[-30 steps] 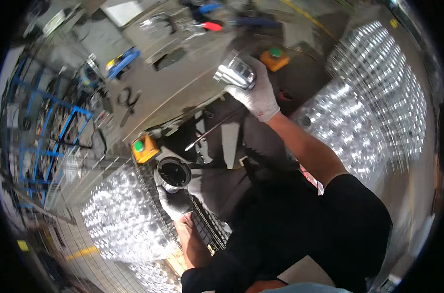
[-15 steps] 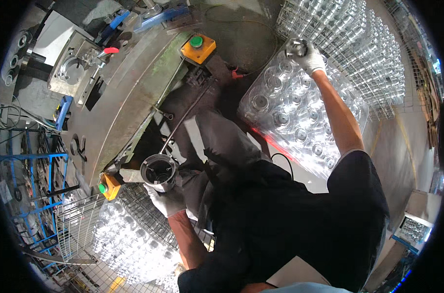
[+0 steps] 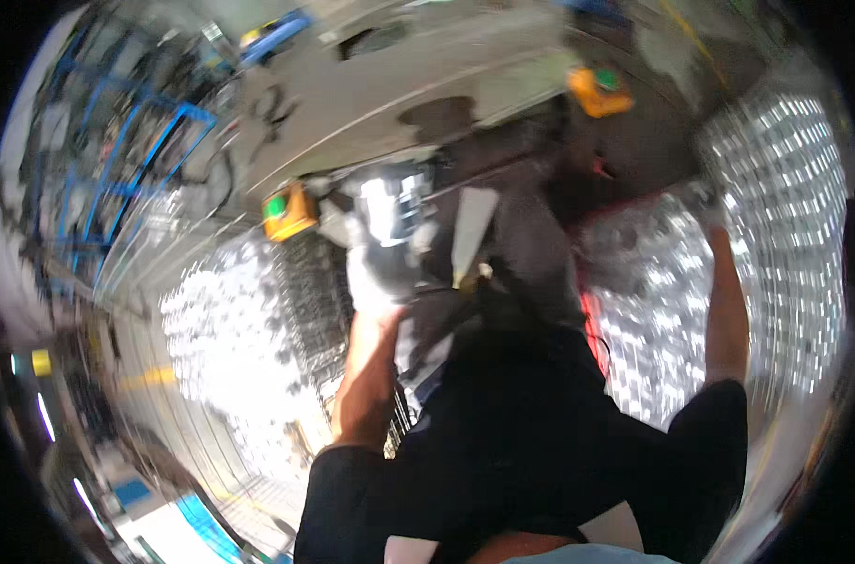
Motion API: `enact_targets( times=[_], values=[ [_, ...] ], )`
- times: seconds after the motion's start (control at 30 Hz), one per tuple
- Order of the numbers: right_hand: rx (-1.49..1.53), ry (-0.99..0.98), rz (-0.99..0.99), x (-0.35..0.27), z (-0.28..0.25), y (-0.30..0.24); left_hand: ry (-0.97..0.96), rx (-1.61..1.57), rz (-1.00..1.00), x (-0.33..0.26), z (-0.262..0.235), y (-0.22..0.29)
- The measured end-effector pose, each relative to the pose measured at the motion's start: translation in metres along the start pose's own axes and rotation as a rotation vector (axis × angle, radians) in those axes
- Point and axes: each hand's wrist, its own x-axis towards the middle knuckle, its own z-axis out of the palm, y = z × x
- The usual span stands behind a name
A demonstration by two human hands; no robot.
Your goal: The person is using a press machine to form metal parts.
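Note:
The picture is smeared by motion. My left hand (image 3: 382, 271), in a white glove, is wrapped round a shiny metal cup (image 3: 393, 209), held before the curved edge of a grey machine table (image 3: 371, 122). Out to the right, my gloved right hand (image 3: 709, 209) is at the far edge of a stack of shiny metal parts under clear plastic (image 3: 648, 310). Its fingers are too blurred to show whether they hold anything.
Yellow boxes with green buttons sit along the table, one near the cup (image 3: 289, 211) and one farther right (image 3: 600, 91). A wire basket of bright metal parts (image 3: 235, 338) stands at left, more stacked metal parts (image 3: 785, 235) at far right. A blue rack (image 3: 132, 160) stands beyond.
My view has turned, so the surroundings have shifted. My left hand now has the metal cup raised and tilted. My right hand, which held a metal cup up, is now a blur beside the stack.

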Motion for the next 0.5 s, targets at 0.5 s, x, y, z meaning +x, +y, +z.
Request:
enact_targets(
  times=[0.5],
  values=[
    [-0.388,-0.002,-0.289,-0.052,0.074,-0.219,-0.155,-0.901,-0.211,0.214,0.039,0.053]
  ],
)
